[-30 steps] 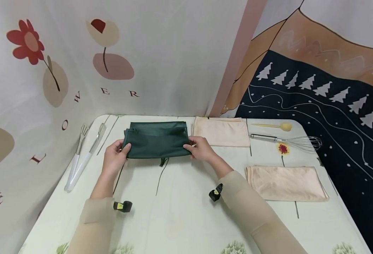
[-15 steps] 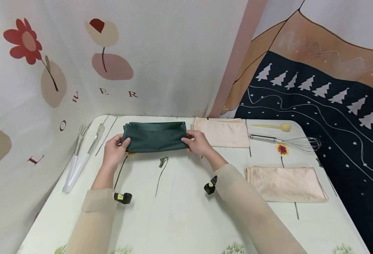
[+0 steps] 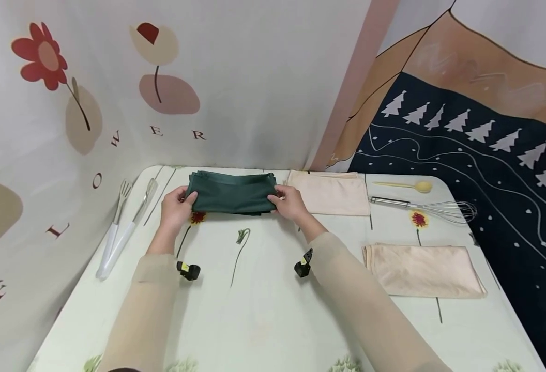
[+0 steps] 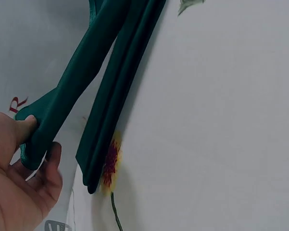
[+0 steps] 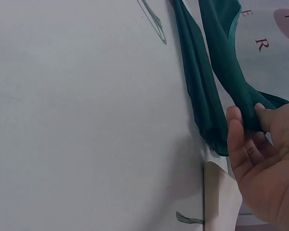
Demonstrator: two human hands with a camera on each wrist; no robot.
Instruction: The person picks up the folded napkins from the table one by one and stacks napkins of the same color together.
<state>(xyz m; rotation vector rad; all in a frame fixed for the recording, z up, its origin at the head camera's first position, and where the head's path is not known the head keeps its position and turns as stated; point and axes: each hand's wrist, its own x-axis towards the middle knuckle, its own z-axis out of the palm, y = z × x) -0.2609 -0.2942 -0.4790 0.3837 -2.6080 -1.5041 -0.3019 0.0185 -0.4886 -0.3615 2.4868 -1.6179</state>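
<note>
Between my two hands a folded dark green cloth (image 3: pixel 232 194) is stretched near the back edge of the table. My left hand (image 3: pixel 175 210) pinches its left end, thumb in front. The right end is pinched by my right hand (image 3: pixel 291 204). In the left wrist view the held cloth (image 4: pixel 77 72) hangs above a folded green layer (image 4: pixel 110 106) that lies on the table. The right wrist view shows the same lower layer (image 5: pixel 199 86) under the raised part. Whether the two are one cloth or separate cloths, I cannot tell.
A folded beige cloth (image 3: pixel 329 194) lies just right of my right hand, another beige cloth (image 3: pixel 424 271) nearer the front. Behind that are a whisk (image 3: pixel 422 207) and a yellow spoon (image 3: pixel 405 186). White-handled tongs (image 3: pixel 119 232) lie at the left edge. Printed curtains stand behind the table.
Both hands have moved away from me with the green cloth, toward the table's back edge. The printed flowers on the tablecloth in front of it have come into view.
</note>
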